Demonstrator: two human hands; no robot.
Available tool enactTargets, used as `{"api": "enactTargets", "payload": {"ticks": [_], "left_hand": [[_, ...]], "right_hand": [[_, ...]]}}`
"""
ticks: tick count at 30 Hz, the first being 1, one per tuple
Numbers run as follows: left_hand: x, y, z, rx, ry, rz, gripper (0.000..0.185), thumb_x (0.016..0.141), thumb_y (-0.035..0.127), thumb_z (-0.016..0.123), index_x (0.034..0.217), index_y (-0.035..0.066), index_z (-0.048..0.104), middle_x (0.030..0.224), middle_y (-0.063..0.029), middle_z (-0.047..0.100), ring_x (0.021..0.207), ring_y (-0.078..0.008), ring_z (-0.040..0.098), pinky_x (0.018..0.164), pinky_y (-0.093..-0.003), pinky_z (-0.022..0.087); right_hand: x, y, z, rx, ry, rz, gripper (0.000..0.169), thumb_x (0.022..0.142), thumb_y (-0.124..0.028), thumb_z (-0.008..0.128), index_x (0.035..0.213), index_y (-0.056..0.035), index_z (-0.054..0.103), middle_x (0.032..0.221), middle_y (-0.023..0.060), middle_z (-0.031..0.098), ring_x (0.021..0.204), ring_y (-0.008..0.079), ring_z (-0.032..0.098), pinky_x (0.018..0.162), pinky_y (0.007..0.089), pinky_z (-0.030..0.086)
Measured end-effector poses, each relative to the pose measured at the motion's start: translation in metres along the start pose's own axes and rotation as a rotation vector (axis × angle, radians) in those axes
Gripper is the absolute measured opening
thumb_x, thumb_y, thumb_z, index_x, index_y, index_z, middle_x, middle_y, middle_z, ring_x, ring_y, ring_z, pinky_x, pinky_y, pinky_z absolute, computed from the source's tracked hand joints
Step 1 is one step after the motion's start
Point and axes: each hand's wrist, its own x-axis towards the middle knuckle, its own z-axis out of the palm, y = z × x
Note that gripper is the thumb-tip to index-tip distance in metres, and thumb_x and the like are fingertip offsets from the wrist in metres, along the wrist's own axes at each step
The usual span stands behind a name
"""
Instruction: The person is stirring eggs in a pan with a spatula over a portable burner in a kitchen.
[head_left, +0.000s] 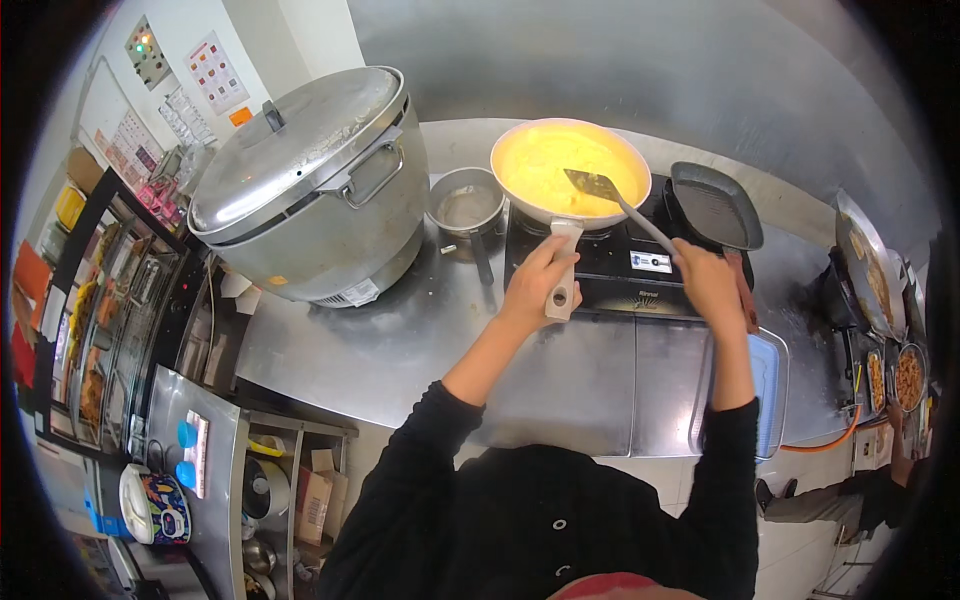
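Note:
My left hand (538, 283) grips the pale handle of a frying pan (571, 223), which is over the left burner of a black Rinnai gas stove (600, 277). Yellow egg (536, 169), soft and lumpy, spreads across the pan. In my right hand (705, 281) is the handle of a metal spatula (596, 185); its slotted blade rests in the egg. A dark grill pan (716, 206) with a brown handle sits on the right side of the stove, that handle passing behind my right hand and wrist.
Left of the stove stand a small saucepan (466, 202) and a huge lidded aluminium pot (322, 247). A blue-lined tray (765, 390) lies by my right forearm. Far right are a large wok (870, 255), food trays (909, 379), an orange hose (840, 441) and another person (825, 502).

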Motion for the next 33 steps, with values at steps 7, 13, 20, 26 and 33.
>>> {"api": "enactTargets", "payload": {"ticks": [7,13,20,26,33], "left_hand": [[-0.007,-0.002,0.006,-0.115,0.017,-0.124,0.045,0.066,0.008,0.068,0.109,0.0,0.06,0.119,-0.0197,0.057,0.11,-0.0356,0.057,0.09,-0.0394,0.049],[-0.006,-0.006,0.006,-0.136,-0.041,-0.079,0.049,0.066,0.01,0.07,0.112,-0.003,0.058,0.118,-0.0201,0.057,0.114,-0.0349,0.055,0.091,-0.0409,0.049],[-0.01,-0.01,0.006,-0.161,-0.118,-0.092,0.061,0.062,0.015,0.076,0.115,-0.007,0.054,0.12,-0.0228,0.053,0.118,-0.0378,0.05,0.098,-0.0409,0.043],[-0.005,-0.007,0.001,-0.128,-0.045,-0.116,0.048,0.066,0.011,0.07,0.11,-0.004,0.058,0.117,-0.0202,0.056,0.113,-0.0359,0.054,0.092,-0.0409,0.048],[-0.004,-0.009,0.004,-0.127,-0.026,-0.023,0.046,0.064,0.014,0.075,0.105,-0.001,0.061,0.118,-0.0183,0.055,0.119,-0.0351,0.049,0.1,-0.0426,0.042]], "right_hand": [[0.063,-0.021,-0.081,-0.185,-0.313,-0.287,0.023,0.089,-0.026,0.054,0.106,-0.015,0.064,0.081,0.0155,0.065,0.078,0.035,0.063,0.071,0.0458,0.048],[0.093,-0.085,0.0,-0.065,-0.316,-0.376,0.019,0.085,-0.019,0.056,0.091,-0.0024,0.063,0.076,0.0188,0.065,0.071,0.035,0.065,0.063,0.0441,0.052],[0.158,-0.16,0.071,-0.093,-0.329,-0.049,0.017,0.08,-0.009,0.054,0.088,0.0007,0.067,0.086,0.0219,0.066,0.08,0.0358,0.067,0.068,0.0411,0.054],[0.217,-0.122,0.034,-0.224,-0.357,-0.038,0.019,0.082,-0.012,0.055,0.092,-0.0018,0.068,0.09,0.0195,0.068,0.08,0.0307,0.068,0.068,0.0424,0.053],[0.208,-0.107,-0.076,-0.293,-0.46,-0.381,0.023,0.081,-0.015,0.057,0.099,-0.0051,0.067,0.076,0.0165,0.066,0.057,0.0218,0.064,0.052,0.0361,0.05]]}}
